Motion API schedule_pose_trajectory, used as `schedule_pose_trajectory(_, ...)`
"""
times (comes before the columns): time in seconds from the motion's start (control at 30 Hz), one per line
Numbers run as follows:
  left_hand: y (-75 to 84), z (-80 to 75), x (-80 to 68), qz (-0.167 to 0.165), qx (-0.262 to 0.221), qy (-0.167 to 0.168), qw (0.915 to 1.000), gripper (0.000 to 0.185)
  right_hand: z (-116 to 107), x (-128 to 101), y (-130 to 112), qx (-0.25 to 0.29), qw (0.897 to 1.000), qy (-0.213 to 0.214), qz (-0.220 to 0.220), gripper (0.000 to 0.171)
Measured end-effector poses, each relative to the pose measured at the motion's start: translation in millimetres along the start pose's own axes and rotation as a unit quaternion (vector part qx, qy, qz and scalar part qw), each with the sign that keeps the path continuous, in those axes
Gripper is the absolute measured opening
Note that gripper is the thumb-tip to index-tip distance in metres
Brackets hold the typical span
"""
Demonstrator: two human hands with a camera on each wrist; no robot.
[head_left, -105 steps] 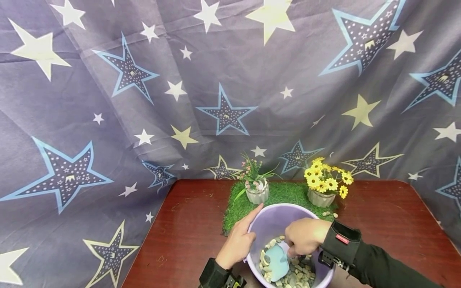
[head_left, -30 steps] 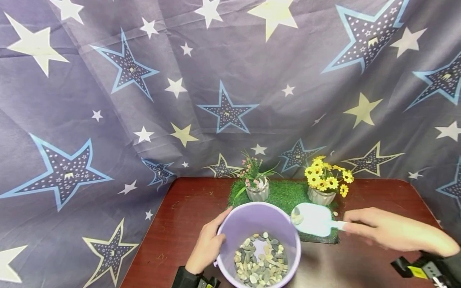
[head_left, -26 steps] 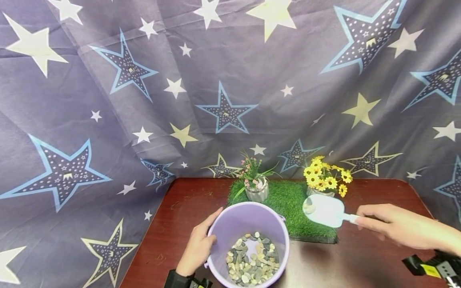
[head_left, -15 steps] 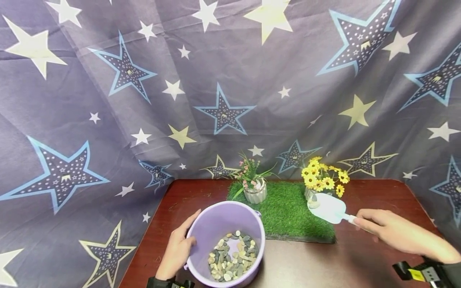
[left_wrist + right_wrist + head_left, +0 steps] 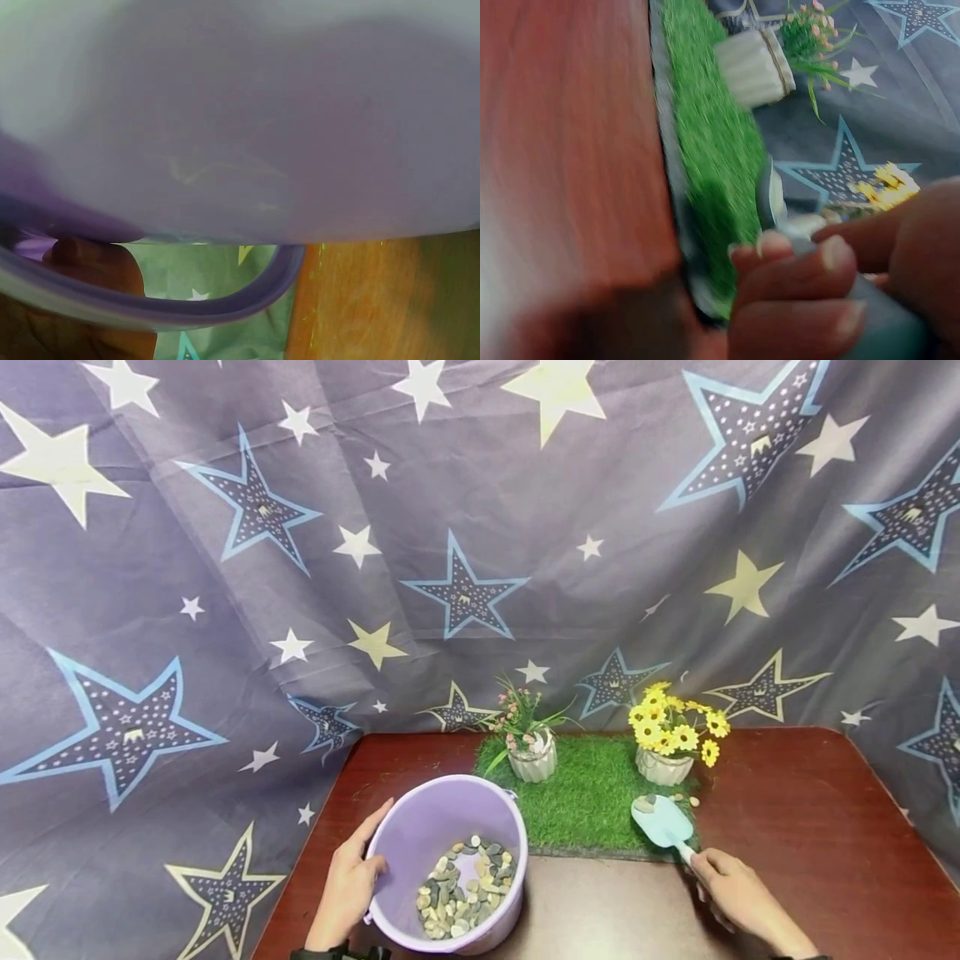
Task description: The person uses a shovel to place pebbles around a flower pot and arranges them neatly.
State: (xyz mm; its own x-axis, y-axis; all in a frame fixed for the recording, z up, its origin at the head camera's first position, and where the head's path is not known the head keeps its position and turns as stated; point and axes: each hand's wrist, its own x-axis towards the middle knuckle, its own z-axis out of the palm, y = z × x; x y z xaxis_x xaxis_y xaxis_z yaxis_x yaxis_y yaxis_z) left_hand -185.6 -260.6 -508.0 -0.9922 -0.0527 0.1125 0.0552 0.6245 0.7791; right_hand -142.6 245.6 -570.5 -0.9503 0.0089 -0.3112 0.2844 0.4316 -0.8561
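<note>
Right hand (image 5: 731, 889) first: its fingers (image 5: 795, 274) are curled tight round the handle of a little light-blue scoop (image 5: 660, 822), nails showing in the wrist view, thumb side coming in from the right. The scoop's blade points away from the person and sits low over the near right corner of the green grass mat (image 5: 592, 797), with what looks like a pebble or two in the bowl of it, though it's too small to be sure. Right beside the blade, a few loose pebbles (image 5: 686, 799) lie on the mat at the foot of the yellow flower pot (image 5: 663, 766).

Left hand (image 5: 347, 885) is on the lavender bucket (image 5: 408, 839). The fingers lie fairly straight and close together against the outside of the wall, with the thumb hooked over the rim on the left side. In the left wrist view the bucket wall fills nearly everything, plus the purple bail handle (image 5: 247, 296) curving under it, so you can't make out much more of the grip there.

The bucket stands upright on the dark red tabletop (image 5: 795, 827), left of centre, just in front of the mat's near left corner. Its bottom is covered with a heap of mixed grey, white and tan stones (image 5: 465, 897).

Further back on the mat there's a white ribbed pot with pink flowers (image 5: 531, 762) on the left. Behind it all hangs a blue-grey star-print cloth (image 5: 465, 527).
</note>
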Motion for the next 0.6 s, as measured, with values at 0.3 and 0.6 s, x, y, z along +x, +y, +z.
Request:
schedule_pose_trajectory(0.3, 2.3, 1.3, 0.1, -0.001, -0.001, 0.002, 1.0000, 0.086, 28.6, 3.0, 0.6, 0.167, 0.985, -0.007, 0.044, 0.029)
schedule_pose_trajectory(0.6, 3.3, 1.8, -0.6, 0.004, 0.006, 0.005, 1.0000, 0.088, 28.6, 11.8, -1.4, 0.300, 0.950, -0.075, 0.050, 0.033)
